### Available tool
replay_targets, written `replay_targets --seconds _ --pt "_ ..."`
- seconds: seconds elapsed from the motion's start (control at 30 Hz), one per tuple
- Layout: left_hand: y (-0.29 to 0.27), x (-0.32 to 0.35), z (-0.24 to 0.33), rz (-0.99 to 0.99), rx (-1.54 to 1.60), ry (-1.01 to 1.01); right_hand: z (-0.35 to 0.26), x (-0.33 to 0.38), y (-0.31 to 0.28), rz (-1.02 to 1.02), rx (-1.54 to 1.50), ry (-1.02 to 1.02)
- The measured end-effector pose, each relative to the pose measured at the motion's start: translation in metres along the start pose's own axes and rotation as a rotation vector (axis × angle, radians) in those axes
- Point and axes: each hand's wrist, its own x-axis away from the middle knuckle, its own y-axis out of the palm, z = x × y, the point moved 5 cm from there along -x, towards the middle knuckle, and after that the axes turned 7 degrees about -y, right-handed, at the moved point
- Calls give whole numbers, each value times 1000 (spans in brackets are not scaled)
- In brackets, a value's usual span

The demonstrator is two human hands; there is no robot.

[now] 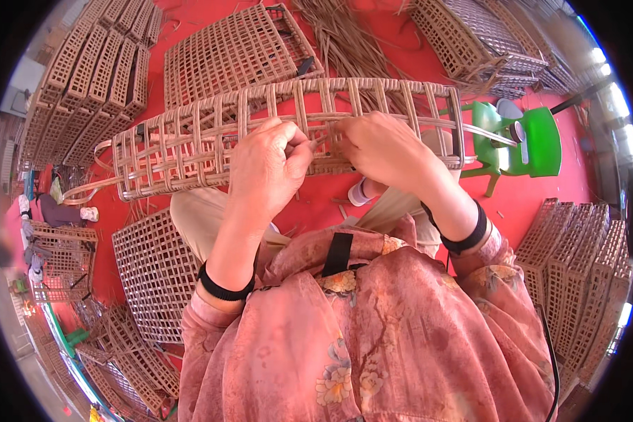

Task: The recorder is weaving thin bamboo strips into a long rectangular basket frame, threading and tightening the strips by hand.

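Woven basket frame [300,105] stretches across 12 o'clock in the head view. The left hand [269,169] pinches thumb against forefinger, apparently on a thin strand [319,143]; fingertips of the right hand [387,149] are hidden, so I cannot tell its grip. Uneven pulling could skew the grid; loose strips [84,191] looping out at 9 o'clock might snag.
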Motion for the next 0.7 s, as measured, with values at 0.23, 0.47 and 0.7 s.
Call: replay_targets --seconds 0.23,0.47,0.7 --pt "12 -6 1 -59 -9 10 7 5 -8 276 -330 -10" --pt "45 -11 51 -116 346 363 18 77 -50 485 -386 108" --pt "46 -5 43 -24 305 56 42 69 -24 369 -308 220"
